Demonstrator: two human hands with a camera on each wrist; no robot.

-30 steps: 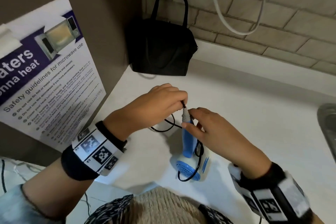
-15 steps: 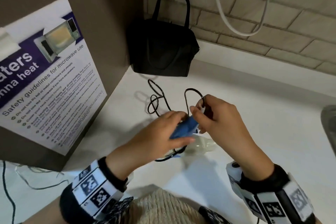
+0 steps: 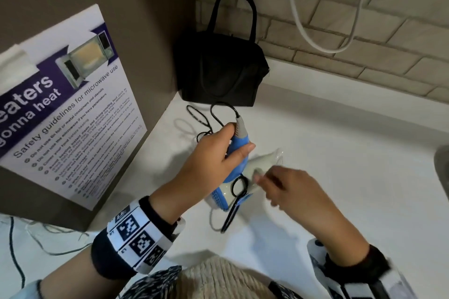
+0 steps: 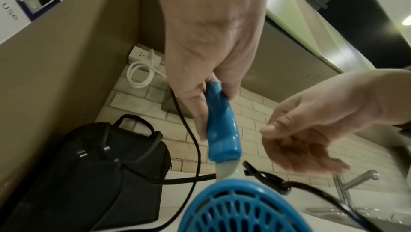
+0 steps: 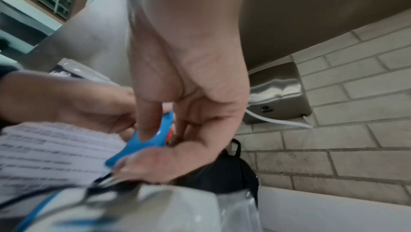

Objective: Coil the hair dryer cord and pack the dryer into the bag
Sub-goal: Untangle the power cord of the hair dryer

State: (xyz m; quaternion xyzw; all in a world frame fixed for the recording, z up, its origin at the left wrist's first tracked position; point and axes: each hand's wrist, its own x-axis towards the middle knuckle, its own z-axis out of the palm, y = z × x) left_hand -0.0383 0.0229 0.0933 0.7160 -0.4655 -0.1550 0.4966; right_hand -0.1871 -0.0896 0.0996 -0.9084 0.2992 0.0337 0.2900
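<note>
Two hands work over a white countertop [image 3: 340,153] in a corner below a brick-tiled wall. The left hand [image 3: 213,158] has its fingers and thumb wrapped round the blue handle of a small hair dryer [image 3: 239,153], holding it just above the counter with the handle end tipped up toward the wall and the blue rear grille [image 4: 240,206] toward the person. The right hand [image 3: 291,192] is blurred, just beside the dryer's white barrel; its fingers look loosely curled, and whether they grip anything cannot be told. The black cord [image 3: 218,114] leaves the grey strain relief at the handle end, loops loosely on the counter in front of a black bag [image 3: 218,73], and a further loop hangs by the grille. The bag stands upright in the corner, near a microwave safety poster [image 3: 73,114].
</note>
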